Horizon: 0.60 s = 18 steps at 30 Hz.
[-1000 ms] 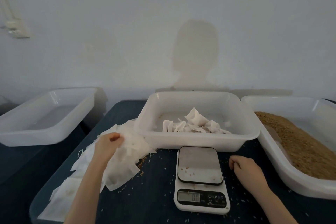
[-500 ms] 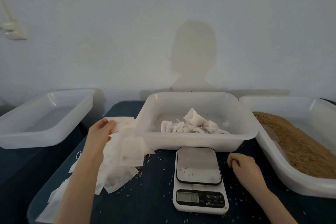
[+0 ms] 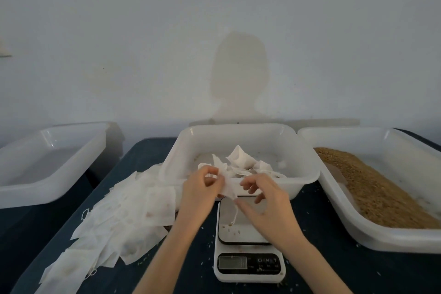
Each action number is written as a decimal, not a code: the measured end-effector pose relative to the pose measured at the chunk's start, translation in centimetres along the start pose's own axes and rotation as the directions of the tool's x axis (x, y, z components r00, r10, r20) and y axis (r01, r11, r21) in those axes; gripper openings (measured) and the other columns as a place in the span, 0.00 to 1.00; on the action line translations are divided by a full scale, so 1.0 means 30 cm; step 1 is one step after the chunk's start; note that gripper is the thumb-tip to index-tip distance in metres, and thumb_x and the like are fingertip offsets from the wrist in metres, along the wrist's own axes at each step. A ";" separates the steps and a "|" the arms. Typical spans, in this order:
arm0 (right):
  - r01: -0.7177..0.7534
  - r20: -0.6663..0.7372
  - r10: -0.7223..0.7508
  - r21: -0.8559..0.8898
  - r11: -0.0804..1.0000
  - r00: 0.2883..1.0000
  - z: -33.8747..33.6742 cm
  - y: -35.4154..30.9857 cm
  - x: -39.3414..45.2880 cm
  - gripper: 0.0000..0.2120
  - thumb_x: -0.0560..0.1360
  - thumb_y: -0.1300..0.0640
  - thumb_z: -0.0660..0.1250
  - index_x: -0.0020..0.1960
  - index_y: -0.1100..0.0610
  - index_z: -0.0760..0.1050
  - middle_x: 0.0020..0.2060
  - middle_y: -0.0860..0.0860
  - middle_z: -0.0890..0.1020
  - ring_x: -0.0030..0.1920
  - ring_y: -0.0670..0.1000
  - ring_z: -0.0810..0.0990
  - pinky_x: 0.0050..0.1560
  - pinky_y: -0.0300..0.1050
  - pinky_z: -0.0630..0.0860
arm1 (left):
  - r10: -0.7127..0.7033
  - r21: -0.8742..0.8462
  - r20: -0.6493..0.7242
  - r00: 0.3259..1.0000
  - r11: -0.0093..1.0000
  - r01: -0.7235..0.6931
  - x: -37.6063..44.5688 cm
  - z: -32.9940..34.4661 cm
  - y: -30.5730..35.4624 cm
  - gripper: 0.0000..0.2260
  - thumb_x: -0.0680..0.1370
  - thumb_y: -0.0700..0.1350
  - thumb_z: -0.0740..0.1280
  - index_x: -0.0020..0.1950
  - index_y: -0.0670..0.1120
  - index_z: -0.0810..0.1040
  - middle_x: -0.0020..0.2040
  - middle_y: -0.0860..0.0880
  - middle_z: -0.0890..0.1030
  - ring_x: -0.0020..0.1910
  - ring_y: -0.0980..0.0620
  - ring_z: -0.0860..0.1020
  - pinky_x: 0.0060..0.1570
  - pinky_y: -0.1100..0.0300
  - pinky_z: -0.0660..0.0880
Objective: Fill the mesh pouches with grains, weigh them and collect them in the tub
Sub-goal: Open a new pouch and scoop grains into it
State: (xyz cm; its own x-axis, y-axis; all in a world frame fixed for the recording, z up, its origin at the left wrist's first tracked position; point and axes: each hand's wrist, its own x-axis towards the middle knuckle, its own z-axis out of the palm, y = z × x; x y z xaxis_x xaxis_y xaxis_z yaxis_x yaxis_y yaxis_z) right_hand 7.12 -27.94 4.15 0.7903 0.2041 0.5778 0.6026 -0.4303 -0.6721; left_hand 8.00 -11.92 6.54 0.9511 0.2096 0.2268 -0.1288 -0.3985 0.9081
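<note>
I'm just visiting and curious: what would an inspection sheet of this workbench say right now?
Surface: dark table speckled with loose grains.
Job's things: scale; grain tub; middle tub holding filled pouches; empty pouch pile.
Clutter: spare empty tub at left.
Grippers: left hand and right hand pinch one pouch above the scale.
Cables: nothing seen.
Surroundings: pale wall with the person's shadow.

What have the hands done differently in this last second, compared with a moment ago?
The left hand lifted one empty pouch off the pile of pouches and carried it right, above the scale. The right hand left the table beside the scale and came up to the pouch, fingers curled at its edge. The scale, the middle tub and the grain tub stayed put.
</note>
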 end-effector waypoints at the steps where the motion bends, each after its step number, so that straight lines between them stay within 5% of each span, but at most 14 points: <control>1: -0.005 -0.002 0.005 -0.028 1.000 1.000 0.005 0.003 -0.004 0.12 0.69 0.46 0.70 0.48 0.38 0.70 0.44 0.36 0.76 0.49 0.40 0.76 0.46 0.30 0.73 | 0.008 0.003 0.014 1.000 1.000 -0.008 -0.003 0.022 0.002 0.03 0.77 0.43 0.67 0.47 0.51 0.76 0.37 0.54 0.82 0.31 0.63 0.80 0.29 0.73 0.72; 5: -0.072 -0.022 0.071 -0.046 0.996 0.997 0.017 0.043 -0.021 0.07 0.70 0.46 0.71 0.45 0.39 0.74 0.41 0.37 0.79 0.46 0.38 0.78 0.44 0.29 0.74 | -0.006 0.016 0.046 0.999 1.000 0.005 -0.009 0.082 0.001 0.07 0.77 0.44 0.67 0.43 0.56 0.74 0.36 0.55 0.82 0.31 0.63 0.80 0.33 0.70 0.75; 11: -0.134 -0.080 0.126 -0.106 0.985 0.989 0.004 0.083 -0.026 0.08 0.71 0.45 0.71 0.47 0.47 0.77 0.41 0.39 0.79 0.42 0.40 0.79 0.42 0.38 0.79 | -0.016 -0.008 0.066 0.998 1.000 0.017 -0.008 0.137 -0.004 0.03 0.76 0.44 0.67 0.47 0.52 0.76 0.36 0.54 0.83 0.33 0.62 0.80 0.35 0.70 0.75; 18: -0.130 -0.056 0.125 -0.116 0.985 0.991 -0.020 0.101 -0.023 0.02 0.74 0.48 0.68 0.47 0.44 0.78 0.39 0.36 0.81 0.42 0.37 0.80 0.44 0.32 0.77 | -0.055 -0.088 0.165 0.985 0.994 0.070 -0.004 0.156 -0.001 0.07 0.74 0.50 0.71 0.49 0.52 0.77 0.40 0.54 0.84 0.39 0.60 0.82 0.44 0.64 0.79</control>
State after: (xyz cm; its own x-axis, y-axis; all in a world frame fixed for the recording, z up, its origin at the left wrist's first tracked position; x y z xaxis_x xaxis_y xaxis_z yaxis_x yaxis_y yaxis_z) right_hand 8.34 -29.92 1.99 0.8516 0.0990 0.5148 0.4773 -0.5525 -0.6834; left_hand 9.20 -16.11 4.84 0.9900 0.0807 0.1157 -0.0863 -0.3025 0.9492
